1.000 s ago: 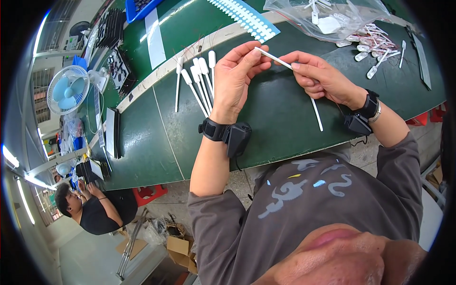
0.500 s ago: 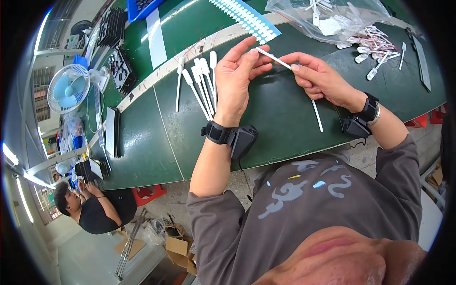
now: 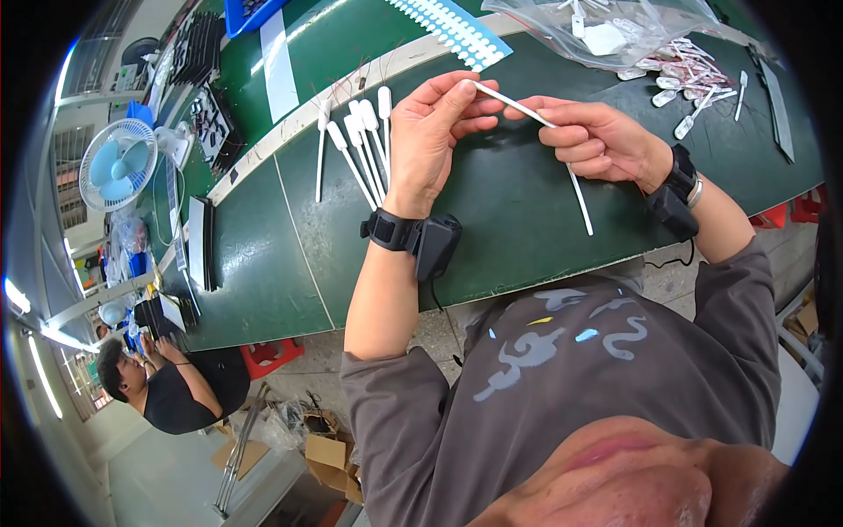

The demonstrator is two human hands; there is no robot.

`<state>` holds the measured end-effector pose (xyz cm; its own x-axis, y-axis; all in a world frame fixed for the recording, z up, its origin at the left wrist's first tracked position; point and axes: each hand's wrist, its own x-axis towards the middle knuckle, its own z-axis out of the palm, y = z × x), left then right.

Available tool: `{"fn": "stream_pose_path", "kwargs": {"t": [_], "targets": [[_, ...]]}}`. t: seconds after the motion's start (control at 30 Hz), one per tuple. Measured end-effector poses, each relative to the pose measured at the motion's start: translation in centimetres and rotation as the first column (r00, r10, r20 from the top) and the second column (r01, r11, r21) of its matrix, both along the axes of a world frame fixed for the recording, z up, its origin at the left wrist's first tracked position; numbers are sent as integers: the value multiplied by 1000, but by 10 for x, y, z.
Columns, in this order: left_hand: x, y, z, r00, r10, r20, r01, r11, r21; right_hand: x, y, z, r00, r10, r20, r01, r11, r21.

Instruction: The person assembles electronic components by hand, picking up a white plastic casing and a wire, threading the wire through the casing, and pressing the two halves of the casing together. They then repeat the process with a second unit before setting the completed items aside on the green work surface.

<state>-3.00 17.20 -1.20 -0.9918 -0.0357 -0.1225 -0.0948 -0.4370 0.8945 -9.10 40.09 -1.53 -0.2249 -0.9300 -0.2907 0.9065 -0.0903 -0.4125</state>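
Observation:
A thin white stick slants between my two hands. My left hand pinches its upper end between thumb and fingertips. Around its lower part my right hand is closed, fingers curled. A second thin white stick shows below my right hand; its upper end is hidden, and I cannot tell whether it lies on the table or is held. Left of my left hand, several white sticks with broad rounded heads lie side by side on the green table, thin wires near their heads.
Beyond my hands lies a light blue sheet with rows of white labels. A clear plastic bag and a pile of small white paddle-ended pieces with reddish wires are at the far right. A fan and a co-worker are leftward.
My right hand has curled its fingers further and turned slightly around the stick. My left thumb and fingers have closed in on the stick's upper end. The view has shifted a little.

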Motion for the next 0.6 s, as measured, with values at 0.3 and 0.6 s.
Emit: {"fn": "stream_pose_path", "kwargs": {"t": [0.3, 0.6], "targets": [[1, -2, -1, 999, -34, -36, 32, 997, -66, 3, -1, 6, 991, 13, 130, -14, 1000, 5], [2, 7, -4, 971, -208, -117, 194, 973, -125, 10, -1, 7, 998, 56, -18, -54, 995, 85]]}}
